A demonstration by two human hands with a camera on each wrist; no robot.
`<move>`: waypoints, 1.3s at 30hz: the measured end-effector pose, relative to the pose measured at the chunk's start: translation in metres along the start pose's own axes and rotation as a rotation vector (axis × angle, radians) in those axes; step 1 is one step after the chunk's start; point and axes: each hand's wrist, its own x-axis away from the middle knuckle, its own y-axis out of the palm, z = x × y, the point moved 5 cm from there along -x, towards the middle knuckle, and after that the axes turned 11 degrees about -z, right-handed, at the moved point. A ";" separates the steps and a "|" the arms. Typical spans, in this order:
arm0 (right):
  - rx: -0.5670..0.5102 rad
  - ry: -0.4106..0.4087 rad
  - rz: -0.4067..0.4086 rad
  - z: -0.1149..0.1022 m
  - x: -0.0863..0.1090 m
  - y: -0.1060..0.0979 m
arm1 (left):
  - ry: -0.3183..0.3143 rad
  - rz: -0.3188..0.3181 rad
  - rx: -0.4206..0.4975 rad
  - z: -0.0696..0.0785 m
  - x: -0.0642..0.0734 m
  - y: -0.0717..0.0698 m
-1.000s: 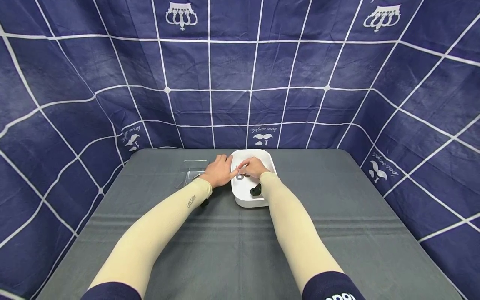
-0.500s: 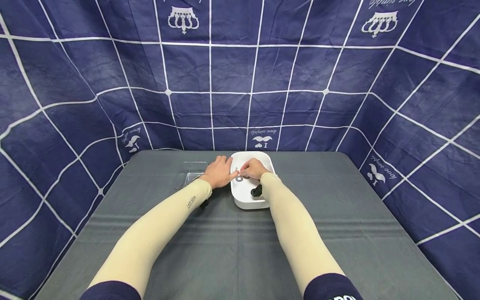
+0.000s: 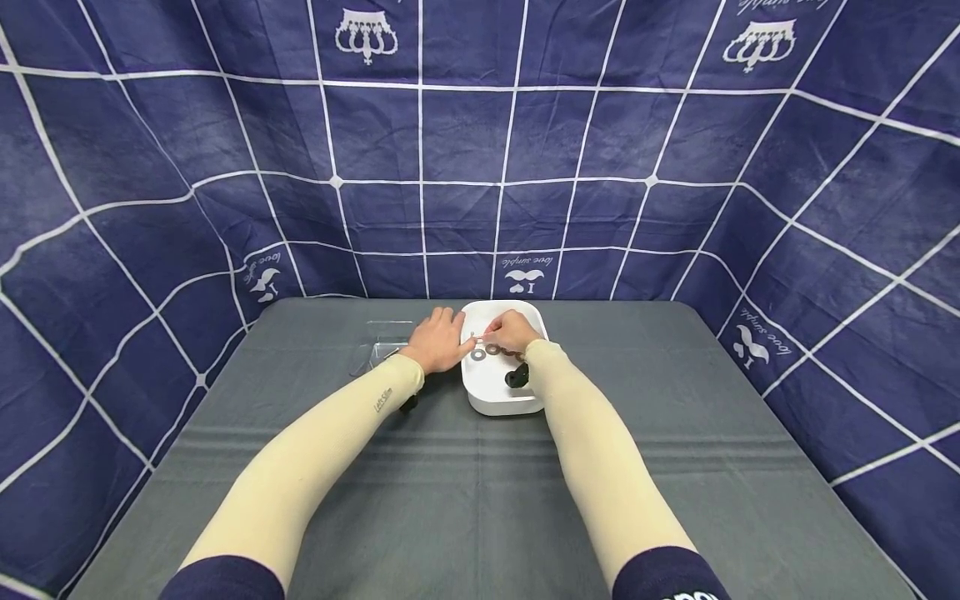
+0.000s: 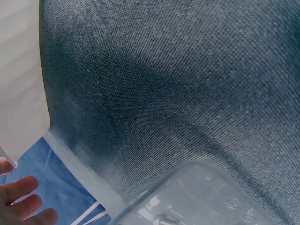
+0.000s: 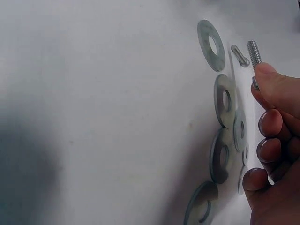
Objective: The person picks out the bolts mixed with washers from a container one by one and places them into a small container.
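A white tray [image 3: 497,407] stands at the middle of the far table edge. Inside it, the thumb and forefinger of my right hand [image 3: 512,332] pinch a threaded bolt [image 5: 253,52], its end pointing left. Beneath that hand lies a line of several flat metal washers [image 5: 226,101], some overlapping. A small screw [image 5: 240,56] lies by the washer at the far end. My left hand [image 3: 437,342] rests at the tray's left rim, fingers fairly straight and thumb reaching over the rim towards the bolt. Its fingers [image 4: 28,205] show partly in the left wrist view.
Left of the tray sits a clear plastic box [image 3: 381,354], partly behind the left hand; a metal piece [image 4: 165,220] shows in it. A black object [image 3: 517,377], partly hidden by the right sleeve, appears over the tray. Grey cloth [image 3: 480,500] covers the table; a blue curtain hangs behind.
My right hand has shifted slightly right, away from the left thumb, still pinching the bolt. More of the washers now shows in the head view. The left hand stays at the rim.
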 end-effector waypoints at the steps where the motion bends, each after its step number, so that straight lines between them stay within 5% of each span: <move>1: 0.004 -0.006 0.005 0.000 0.001 -0.002 | 0.000 -0.001 -0.001 0.000 0.000 -0.001; 18: 0.093 -0.063 0.063 -0.008 0.006 -0.022 | -0.003 0.001 -0.009 -0.010 0.001 -0.005; 39: 0.044 -0.182 0.079 -0.055 0.010 -0.036 | -0.072 0.037 0.017 -0.051 0.021 -0.019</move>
